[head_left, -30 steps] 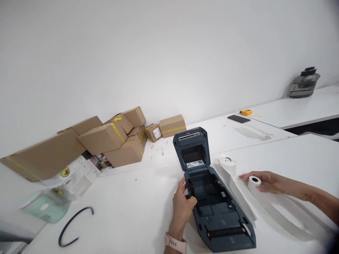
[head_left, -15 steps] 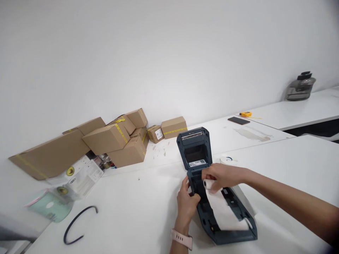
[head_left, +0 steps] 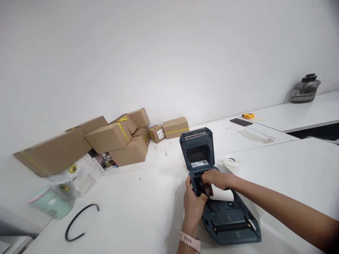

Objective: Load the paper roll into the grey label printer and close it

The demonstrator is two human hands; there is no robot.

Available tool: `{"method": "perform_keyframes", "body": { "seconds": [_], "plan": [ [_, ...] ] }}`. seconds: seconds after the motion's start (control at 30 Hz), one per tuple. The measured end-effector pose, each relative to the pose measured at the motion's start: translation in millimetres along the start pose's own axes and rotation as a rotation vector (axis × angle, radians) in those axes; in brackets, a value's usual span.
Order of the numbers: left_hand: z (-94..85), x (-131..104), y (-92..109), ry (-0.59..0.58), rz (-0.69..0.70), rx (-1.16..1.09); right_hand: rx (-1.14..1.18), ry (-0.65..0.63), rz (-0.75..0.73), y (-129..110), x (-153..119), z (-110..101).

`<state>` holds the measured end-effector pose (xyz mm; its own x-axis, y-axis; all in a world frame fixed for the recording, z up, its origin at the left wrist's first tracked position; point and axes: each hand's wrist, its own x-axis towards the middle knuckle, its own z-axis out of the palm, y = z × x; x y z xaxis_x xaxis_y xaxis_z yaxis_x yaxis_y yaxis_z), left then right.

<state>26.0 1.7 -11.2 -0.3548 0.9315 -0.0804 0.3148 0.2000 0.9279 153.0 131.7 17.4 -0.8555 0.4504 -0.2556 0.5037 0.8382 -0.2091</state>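
Well right of the white bench's (head_left: 124, 208) left edge: dark blue-grey plastic printer (head_left: 225, 215), lid open | left hand (head_left: 192, 204) pinches its left wall | right hand (head_left: 216, 178) inside, beside curved white paper (head_left: 221, 194); fingertips hidden, cannot tell grip

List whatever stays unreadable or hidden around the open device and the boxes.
- Fingertips of the right hand: head view, hidden by the hand itself inside the open device; their grip on the white paper is unclear.
- Print on the lid's label: head view, too small.
- Small items by the cardboard boxes: head view, partly covered by boxes.
- White table: head view, cut off by the right edge.
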Motion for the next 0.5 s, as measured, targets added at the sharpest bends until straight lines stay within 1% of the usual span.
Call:
{"method": "perform_keyframes", "body": {
  "seconds": [0.23,0.5],
  "plan": [
    [1.3,1.6,-5.4,-0.006,0.019,-0.074,-0.008,-0.002,0.070,7.5,14.7,11.4],
    [1.7,4.4,-10.6,-0.018,0.042,-0.146,-0.039,-0.026,0.098,21.4,25.7,26.9]
  ]
}}
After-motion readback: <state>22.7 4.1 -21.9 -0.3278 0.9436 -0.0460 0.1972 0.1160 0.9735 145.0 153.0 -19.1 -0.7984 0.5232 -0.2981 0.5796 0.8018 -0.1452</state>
